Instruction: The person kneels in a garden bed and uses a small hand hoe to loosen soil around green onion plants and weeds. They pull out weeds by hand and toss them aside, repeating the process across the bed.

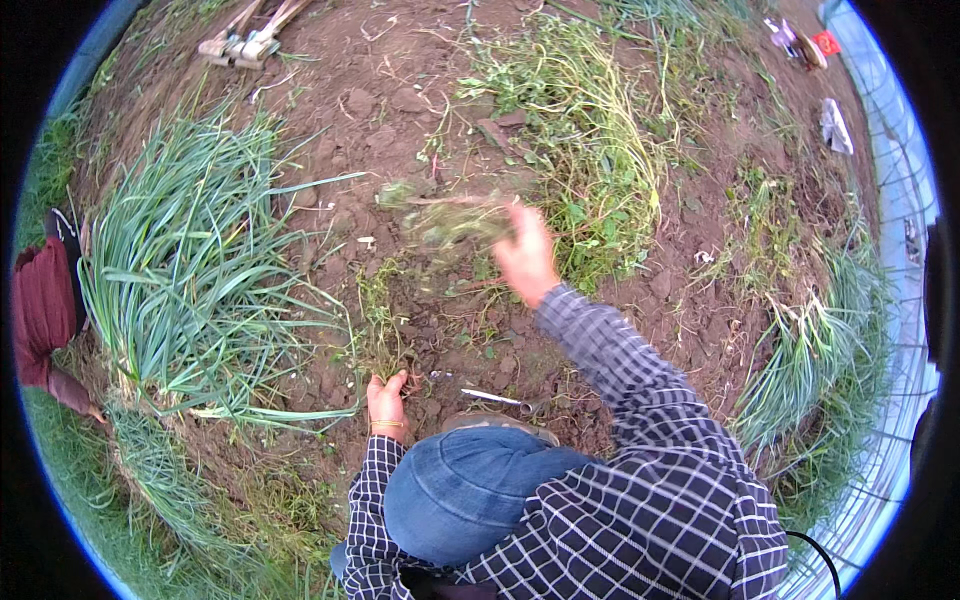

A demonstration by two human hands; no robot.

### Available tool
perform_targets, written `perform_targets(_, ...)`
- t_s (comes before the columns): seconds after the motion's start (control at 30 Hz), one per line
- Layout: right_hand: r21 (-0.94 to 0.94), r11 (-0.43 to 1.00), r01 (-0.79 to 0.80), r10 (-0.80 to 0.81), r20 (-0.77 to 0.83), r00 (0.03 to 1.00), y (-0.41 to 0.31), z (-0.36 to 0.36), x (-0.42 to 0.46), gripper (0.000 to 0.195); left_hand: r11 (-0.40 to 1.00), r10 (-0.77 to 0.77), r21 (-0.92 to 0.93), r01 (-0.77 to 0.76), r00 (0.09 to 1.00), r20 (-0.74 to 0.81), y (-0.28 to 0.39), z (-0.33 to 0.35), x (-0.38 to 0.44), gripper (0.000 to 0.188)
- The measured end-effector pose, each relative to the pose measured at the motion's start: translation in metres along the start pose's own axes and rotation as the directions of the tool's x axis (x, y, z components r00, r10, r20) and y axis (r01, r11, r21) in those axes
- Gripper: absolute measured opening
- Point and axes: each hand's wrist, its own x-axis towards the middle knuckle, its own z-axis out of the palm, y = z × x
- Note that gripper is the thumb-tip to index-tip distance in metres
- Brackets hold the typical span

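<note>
My left hand (387, 403), with a yellow band at its wrist, grips a bunch of thin green weeds (379, 315) by the lower stems, close to the soil. Farther out, my right hand (527, 253) is blurred by motion. Its fingers close on a tuft of weeds (457, 225), also blurred, which extends to the left over bare soil. A tool with a pale narrow blade (487, 395) and a hollow-looking handle end (526, 409) lies on the ground just before my shoe (495, 421). Beyond my right hand spreads a heap of pulled weeds (592, 165).
Long green onion-like leaves (202, 262) lie piled at left, beside another person's maroon clothing (41, 300). A smaller leafy bundle (810, 352) lies right, near blue sheeting (904, 187). Wooden-handled tools (244, 49) rest at the far left. White litter (835, 126) lies far right.
</note>
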Motion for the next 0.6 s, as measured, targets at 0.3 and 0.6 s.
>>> perform_targets(0.3, -0.534, 0.517, -0.669, 0.669, -0.235, 0.705, 0.175, -0.140, 0.062, 0.125, 0.973, -0.177, 0.181, 0.145, 0.968, 0.175, -0.005, 0.064, 0.003, 0.029)
perform_targets(0.6, 0.056, 0.917, -0.395, 0.351, 0.359, 0.865, 0.040, 0.018, -0.074, 0.077, 0.994, 0.006, 0.095, -0.049, 0.912, 0.411, 0.023, 0.120, 0.007, 0.066)
